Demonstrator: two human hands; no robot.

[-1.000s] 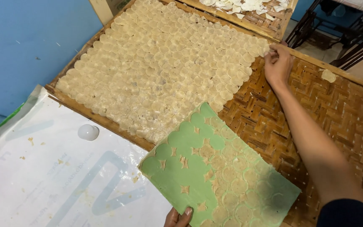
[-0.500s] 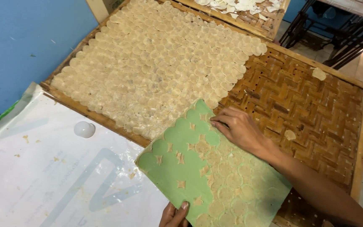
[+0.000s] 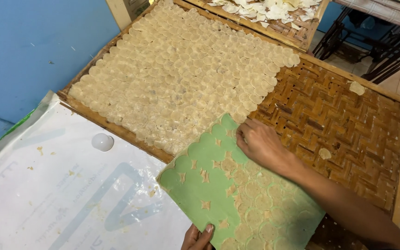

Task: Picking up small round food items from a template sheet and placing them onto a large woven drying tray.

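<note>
A: Head view, item 1. We're logging the green sheet (image 3: 237, 194): thin, flat, matte, w/ a scalloped edge, its near half carrying pale dough rounds (image 3: 255, 206) laid edge to edge. Long axis is running from lower right up to upper left, top corner overlapping the filled part of the woven tray (image 3: 348, 134).

B: And the hands?

A: The right hand (image 3: 261, 144) is resting on the sheet's upper right edge, palm down, fingers curled together w/ tips pressing at the sheet's top corner; whether they're pinching a round, we can't tell. The left hand (image 3: 199, 238) is gripping the sheet's bottom edge, thumb on top, rest of hand out of frame.

B: So which is nearer the rounds?

A: The right one. The rounds are lying just below and right of it, toward the person; the bare green w/ dough scraps is sitting to its left.

B: Item 2?

A: The tray: bamboo strips in a herringbone weave, wooden frame. The laid discs (image 3: 181, 74), cream, thin, overlapping like scales, are covering its left portion; the right portion is showing bare weave w/ two stray pieces.

B: Surrounds?

A: White plastic sheeting (image 3: 47, 194), crumb-flecked, w/ a small white dome (image 3: 102, 141) on it. Second tray (image 3: 274, 18) beyond, holding loose pale flakes.
</note>
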